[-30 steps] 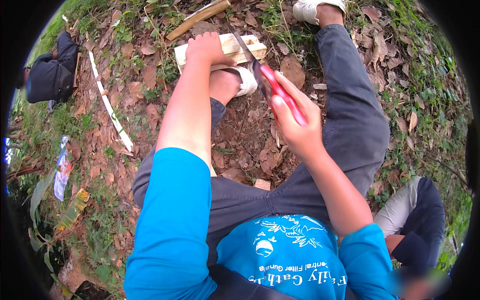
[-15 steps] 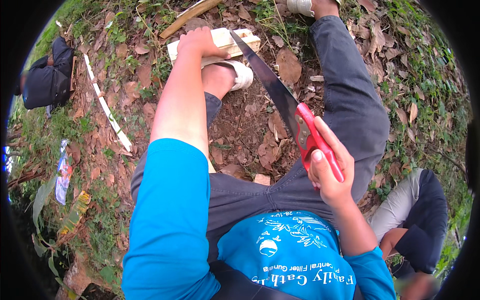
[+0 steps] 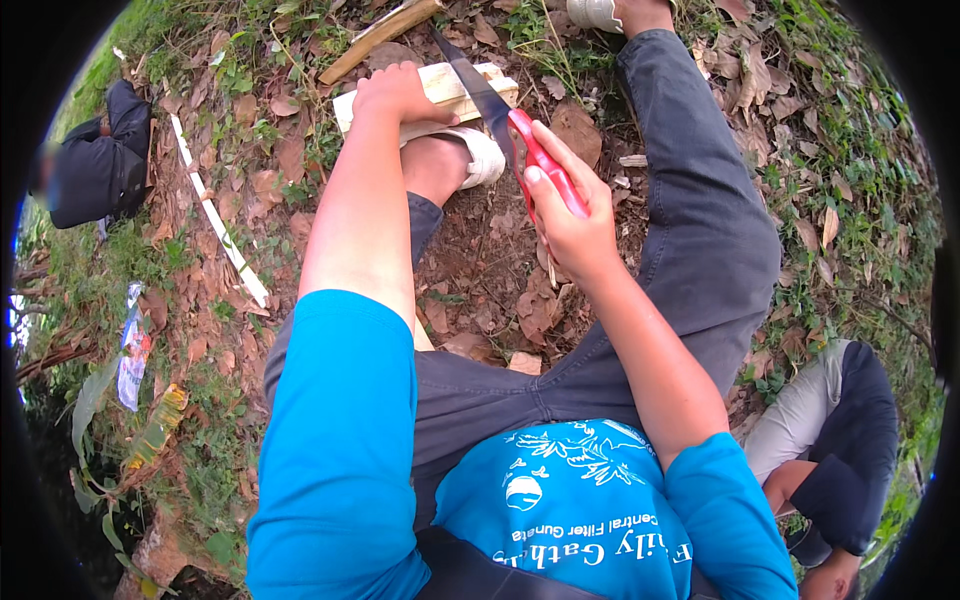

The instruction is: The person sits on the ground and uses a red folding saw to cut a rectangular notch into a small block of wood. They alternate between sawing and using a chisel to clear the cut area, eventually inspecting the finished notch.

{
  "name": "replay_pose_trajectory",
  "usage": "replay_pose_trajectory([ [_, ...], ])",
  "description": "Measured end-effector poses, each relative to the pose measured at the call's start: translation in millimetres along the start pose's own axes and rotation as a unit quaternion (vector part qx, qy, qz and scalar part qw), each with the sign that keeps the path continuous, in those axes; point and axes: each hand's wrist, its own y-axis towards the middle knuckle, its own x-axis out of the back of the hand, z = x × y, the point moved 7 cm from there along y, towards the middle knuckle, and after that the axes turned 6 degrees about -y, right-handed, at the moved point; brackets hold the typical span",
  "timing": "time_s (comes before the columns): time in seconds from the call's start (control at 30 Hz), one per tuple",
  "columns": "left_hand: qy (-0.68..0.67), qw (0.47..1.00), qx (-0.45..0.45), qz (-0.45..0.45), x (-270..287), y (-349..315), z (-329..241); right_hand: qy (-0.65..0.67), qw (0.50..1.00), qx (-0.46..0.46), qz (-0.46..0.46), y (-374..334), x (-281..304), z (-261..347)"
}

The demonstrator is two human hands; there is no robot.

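A pale block of wood [image 3: 458,88] lies across the ground at the top middle, against my left sandal [image 3: 484,157]. My left hand [image 3: 400,97] presses down on it, fingers wrapped over its far edge. In my right hand [image 3: 572,205] is a hand saw [image 3: 478,92] with a red handle and a dark blade. My fingers close round the handle, and the index finger stretches along it. The blade points up and to the left, crossing the right part of the block. Whether its teeth bite into the wood I cannot tell.
A split brown log [image 3: 380,40] lies just beyond the block. A long white strip of wood [image 3: 218,215] rests among dry leaves at the left. One person in dark clothes [image 3: 100,165] is at the far left, another [image 3: 845,440] at the lower right.
My right hand has pushed the saw forward and to the left, so its handle is now near the block and the blade reaches past it. My left hand stays on the block.
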Motion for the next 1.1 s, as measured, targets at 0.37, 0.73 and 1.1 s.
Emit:
replay_pose_trajectory([
  [0.37, 0.019, 0.999, -0.008, -0.043, 6.4, -17.3, -8.8, 0.079, 0.994, -0.075, 0.006, 19.5, 8.4, -9.3],
  [0.73, -0.005, 1.0, -0.004, -0.019, 0.7, -2.3, 9.9, -0.002, 1.0, -0.012, 0.027, -4.8, -1.7, 11.3],
  [1.1, 0.014, 1.0, 0.0, -0.026, 3.3, -4.0, -7.5, -0.016, 0.997, 0.06, 0.035, 17.4, -10.4, 20.9],
])
